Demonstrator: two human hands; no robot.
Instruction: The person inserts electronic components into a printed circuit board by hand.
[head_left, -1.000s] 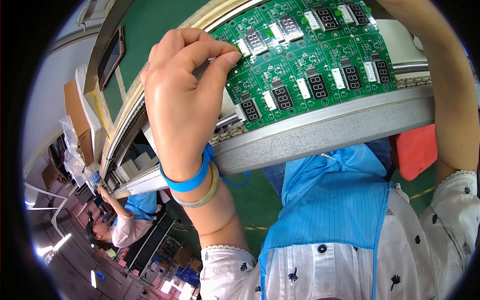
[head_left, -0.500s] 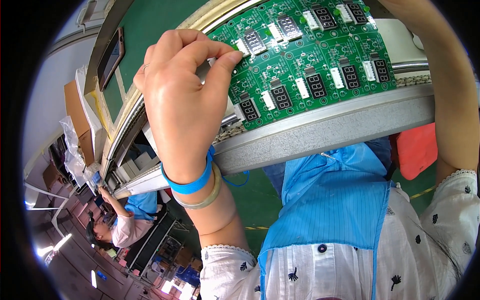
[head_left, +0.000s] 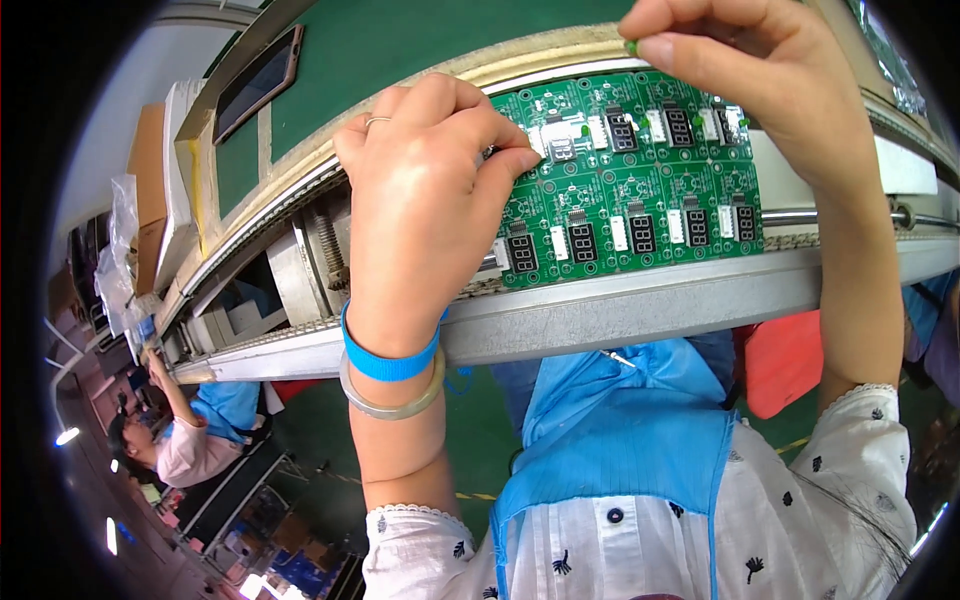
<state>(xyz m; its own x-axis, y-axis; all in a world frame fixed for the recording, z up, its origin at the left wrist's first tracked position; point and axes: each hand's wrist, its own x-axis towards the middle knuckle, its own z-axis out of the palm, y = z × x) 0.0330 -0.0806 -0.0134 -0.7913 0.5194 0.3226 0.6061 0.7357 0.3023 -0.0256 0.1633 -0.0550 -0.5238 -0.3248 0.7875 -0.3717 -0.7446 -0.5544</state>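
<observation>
A green circuit board panel lies across the rails, with two rows of black digit displays and white connectors. My left hand bends over its left end, thumb and forefinger pinched at the edge of a white connector in the far row. Whatever is between those fingertips is hidden. Above the board's far right part, my right hand pinches a small green LED between thumb and forefinger. More small green LEDs stand in the far row.
A metal rail runs along the near side of the board. A phone lies on the green surface at far left. A cardboard box and clear plastic bag are beyond. Another person works at lower left.
My right hand has come into view from the top edge with the green LED. The view has shifted, and the board appears lower and more level. My left fingers stay at the board's left end.
</observation>
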